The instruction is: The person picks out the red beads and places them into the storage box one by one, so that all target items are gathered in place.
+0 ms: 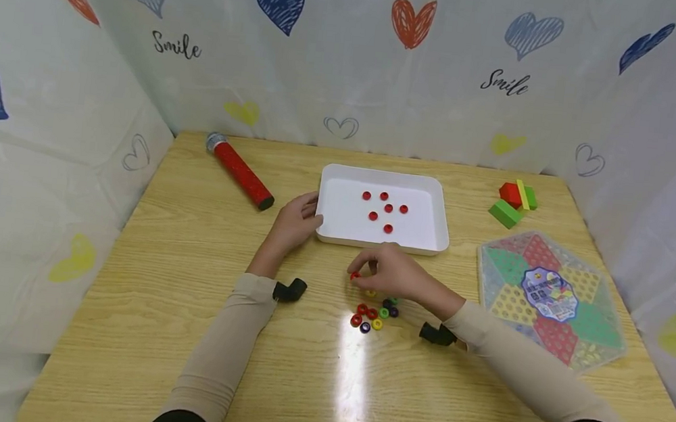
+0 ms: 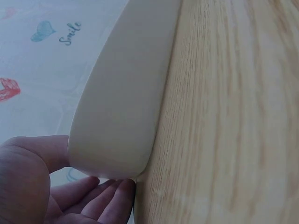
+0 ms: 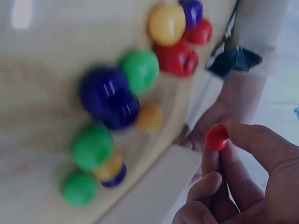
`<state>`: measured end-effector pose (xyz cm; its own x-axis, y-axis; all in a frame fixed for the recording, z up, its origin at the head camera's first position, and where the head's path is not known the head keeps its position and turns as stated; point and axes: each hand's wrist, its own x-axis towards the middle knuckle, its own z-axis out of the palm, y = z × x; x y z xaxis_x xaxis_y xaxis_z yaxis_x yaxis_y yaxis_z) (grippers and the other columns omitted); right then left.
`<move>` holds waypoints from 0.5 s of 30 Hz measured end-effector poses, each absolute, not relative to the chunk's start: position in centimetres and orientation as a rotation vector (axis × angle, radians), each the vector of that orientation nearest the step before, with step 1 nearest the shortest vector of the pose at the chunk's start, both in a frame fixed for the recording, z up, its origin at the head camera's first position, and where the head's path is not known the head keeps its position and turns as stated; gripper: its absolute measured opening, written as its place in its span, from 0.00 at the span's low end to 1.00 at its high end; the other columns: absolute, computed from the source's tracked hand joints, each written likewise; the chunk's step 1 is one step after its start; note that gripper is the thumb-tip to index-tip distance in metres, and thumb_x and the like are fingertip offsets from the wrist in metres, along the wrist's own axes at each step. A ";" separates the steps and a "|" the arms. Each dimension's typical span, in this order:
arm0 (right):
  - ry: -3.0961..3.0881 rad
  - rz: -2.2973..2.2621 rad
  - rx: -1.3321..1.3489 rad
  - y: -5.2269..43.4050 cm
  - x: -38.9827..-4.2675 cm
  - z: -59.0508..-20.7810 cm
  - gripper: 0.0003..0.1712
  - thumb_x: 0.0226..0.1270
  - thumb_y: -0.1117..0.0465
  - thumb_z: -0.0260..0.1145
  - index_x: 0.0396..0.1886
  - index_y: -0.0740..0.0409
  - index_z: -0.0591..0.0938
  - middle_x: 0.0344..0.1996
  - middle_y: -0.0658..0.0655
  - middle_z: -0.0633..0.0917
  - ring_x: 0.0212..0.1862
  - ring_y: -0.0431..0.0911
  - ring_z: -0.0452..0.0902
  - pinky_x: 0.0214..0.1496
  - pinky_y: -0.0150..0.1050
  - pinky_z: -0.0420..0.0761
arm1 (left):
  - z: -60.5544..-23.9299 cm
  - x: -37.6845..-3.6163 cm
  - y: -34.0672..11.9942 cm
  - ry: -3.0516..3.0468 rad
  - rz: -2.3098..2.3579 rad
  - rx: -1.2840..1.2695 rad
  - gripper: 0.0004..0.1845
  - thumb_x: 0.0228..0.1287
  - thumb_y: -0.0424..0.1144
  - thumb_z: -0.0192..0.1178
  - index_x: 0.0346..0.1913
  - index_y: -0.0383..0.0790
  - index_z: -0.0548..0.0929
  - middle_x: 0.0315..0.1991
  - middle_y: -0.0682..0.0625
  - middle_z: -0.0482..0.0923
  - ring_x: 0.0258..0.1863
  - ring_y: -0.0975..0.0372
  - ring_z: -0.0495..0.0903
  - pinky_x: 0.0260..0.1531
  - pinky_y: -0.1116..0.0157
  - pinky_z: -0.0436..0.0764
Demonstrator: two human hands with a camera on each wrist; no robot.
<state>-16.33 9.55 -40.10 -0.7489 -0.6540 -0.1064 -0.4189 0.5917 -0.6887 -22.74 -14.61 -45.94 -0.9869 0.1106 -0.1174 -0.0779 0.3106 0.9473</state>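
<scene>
A white tray (image 1: 336, 231) stands near the back of the table with several red beads (image 1: 388, 229) spread inside. At its left side my left hand (image 1: 295, 224) holds the tray wall; in the left wrist view the thumb (image 2: 51, 151) lies at the rim and the fingertips (image 2: 124, 191) are by the bottom edge. My right hand (image 1: 393, 271) pinches a red bead (image 3: 217, 137) between thumb and fingertips, just in front of the tray. Below that hand lies a loose group of red, green, yellow and dark purple beads (image 1: 377, 324), partly hidden by it.
A red microphone-shaped tube (image 1: 240, 171) lies at the back left. Red, yellow and green blocks (image 1: 505, 213) sit at the back right. In front of them is a clear hexagonal case with coloured triangles (image 1: 512, 302), near the right forearm.
</scene>
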 end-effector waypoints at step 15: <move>2.566 -0.923 -0.903 7.6 -22.7 -37.9 0.09 0.62 0.59 0.74 0.40 0.57 0.92 0.36 0.51 0.91 0.28 0.44 0.75 0.31 0.36 0.74 | -45.9 -22.6 -15.0 2.358 1.817 0.039 0.32 0.68 0.33 0.58 0.75 0.40 0.68 0.72 0.41 0.71 0.71 0.52 0.73 0.67 0.56 0.76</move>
<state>-22.65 7.63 -37.88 -0.7701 -0.6367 -0.0390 -0.4662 0.6034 -0.6470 -22.65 -15.03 -45.93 -0.9861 0.1206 -0.1141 -0.0796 0.2597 0.9624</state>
